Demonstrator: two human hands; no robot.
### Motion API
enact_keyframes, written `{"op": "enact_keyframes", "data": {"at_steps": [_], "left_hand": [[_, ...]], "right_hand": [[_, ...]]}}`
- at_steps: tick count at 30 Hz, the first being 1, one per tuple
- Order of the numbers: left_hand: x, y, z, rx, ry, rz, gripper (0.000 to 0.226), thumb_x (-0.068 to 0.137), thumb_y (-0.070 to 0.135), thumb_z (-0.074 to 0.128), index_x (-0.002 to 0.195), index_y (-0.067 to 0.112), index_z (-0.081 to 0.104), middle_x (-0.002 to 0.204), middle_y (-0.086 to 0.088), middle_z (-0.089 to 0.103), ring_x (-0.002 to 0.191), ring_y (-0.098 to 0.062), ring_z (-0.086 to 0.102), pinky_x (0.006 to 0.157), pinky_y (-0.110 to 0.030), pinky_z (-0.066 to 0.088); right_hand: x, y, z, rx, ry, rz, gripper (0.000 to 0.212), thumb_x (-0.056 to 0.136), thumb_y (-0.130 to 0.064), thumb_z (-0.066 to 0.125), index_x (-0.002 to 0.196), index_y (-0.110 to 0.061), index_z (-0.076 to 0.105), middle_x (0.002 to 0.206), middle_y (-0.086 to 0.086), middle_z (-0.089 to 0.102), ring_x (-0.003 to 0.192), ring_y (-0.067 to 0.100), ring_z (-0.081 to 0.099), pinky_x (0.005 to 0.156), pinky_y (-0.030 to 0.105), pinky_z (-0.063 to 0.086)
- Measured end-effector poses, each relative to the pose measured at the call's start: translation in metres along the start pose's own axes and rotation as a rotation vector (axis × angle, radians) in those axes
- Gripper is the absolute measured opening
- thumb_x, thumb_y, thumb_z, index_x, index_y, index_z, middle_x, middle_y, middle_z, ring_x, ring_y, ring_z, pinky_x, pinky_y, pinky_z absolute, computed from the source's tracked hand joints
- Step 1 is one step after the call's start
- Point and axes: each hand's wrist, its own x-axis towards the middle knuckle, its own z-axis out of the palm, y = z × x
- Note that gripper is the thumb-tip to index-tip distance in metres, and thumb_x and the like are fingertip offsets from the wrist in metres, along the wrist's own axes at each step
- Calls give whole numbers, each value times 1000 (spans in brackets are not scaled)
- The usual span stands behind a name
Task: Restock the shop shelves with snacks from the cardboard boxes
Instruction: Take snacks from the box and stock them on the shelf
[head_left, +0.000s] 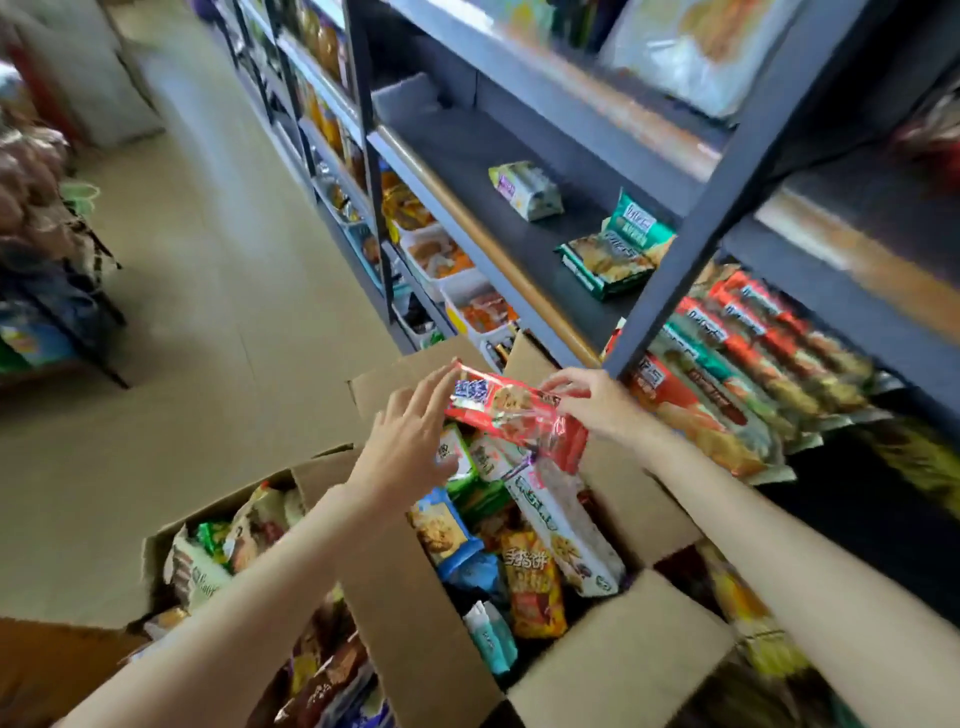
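Note:
A red biscuit packet (514, 413) hangs above the open cardboard box (618, 654), which is full of mixed snack packs. My right hand (597, 400) pinches the packet's far edge. My left hand (410, 441) has straight fingers, and their tips touch the packet's left end. A second open cardboard box (156, 545) with more snacks stands to the left. The dark shelf (467, 150) holds a pale packet (527, 189) and green packets (613, 249). On the shelf below lie rows of red and green biscuit packs (737, 374).
A dark metal shelf upright (722, 192) rises just beyond my right hand. White bins of snacks (441, 260) fill the lower shelves further along the aisle. Tan floor (208, 260) stretches to the left, with a low rack of goods (47, 291) at the far left.

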Motion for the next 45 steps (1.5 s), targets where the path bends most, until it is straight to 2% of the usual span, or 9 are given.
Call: {"op": "enact_keyframes", "data": {"at_steps": [4,7,10,16,18,21,28,34,45], "left_hand": [[25,53,-44,86,-26,235,79,77,31,67,144,20,29,147,1,33,127,-32,30,105,-48,33],[35,101,-72,180,43,518,57,61,25,73,116,15,62,110,-4,64,101,-37,53,80,-50,51],[45,151,-100,181,116,655,64,58,30,82,118,20,60,107,1,64,104,-35,54,77,-46,49],[72,240,-176,49,164,829,79,65,66,28,118,14,56,102,-4,63,106,-29,43,91,-41,41],[81,266,-208,58,332,903,65,70,57,35,105,10,62,95,-6,64,98,-34,49,82,-47,46],[94,305,-258,34,619,949,45,76,43,43,96,9,65,86,-8,66,85,-39,56,73,-52,51],[115,360,-338,-115,922,827,47,79,2,56,125,3,51,127,-18,50,113,-41,43,95,-49,37],[143,329,-320,-209,832,610,40,82,4,57,121,3,50,126,-19,43,115,-38,39,95,-45,33],[158,295,-287,-215,818,643,32,80,-1,55,112,3,53,118,-15,48,109,-32,46,90,-45,39]], "right_hand": [[-81,-43,-60,-14,-80,-137,33,82,11,49,102,-8,66,95,-3,64,81,-3,57,67,6,44],[-135,-58,-100,-137,42,-206,33,80,11,52,101,-10,67,98,-6,63,89,-7,55,81,4,40],[-189,-69,-149,-249,222,-239,32,78,9,55,99,-10,69,99,-7,64,93,-10,54,87,6,36],[-289,-125,-232,-513,517,-339,31,81,3,57,97,-21,67,98,-14,59,95,-2,54,89,11,38],[-310,-144,-255,-632,671,-377,26,81,1,61,99,-17,67,101,-8,59,95,0,52,86,4,32],[-324,-165,-287,-809,906,-352,25,80,-4,66,101,-16,67,103,1,65,98,16,57,85,21,38],[-304,-213,-374,-687,1449,-391,20,82,1,57,92,-13,68,94,5,69,93,23,61,80,27,39],[-235,-216,-430,-661,1397,-166,25,80,6,54,84,-16,66,100,9,67,94,27,61,78,33,50],[-178,-202,-443,-847,1151,64,19,88,7,54,102,0,64,101,16,64,91,30,62,80,37,53]]}}
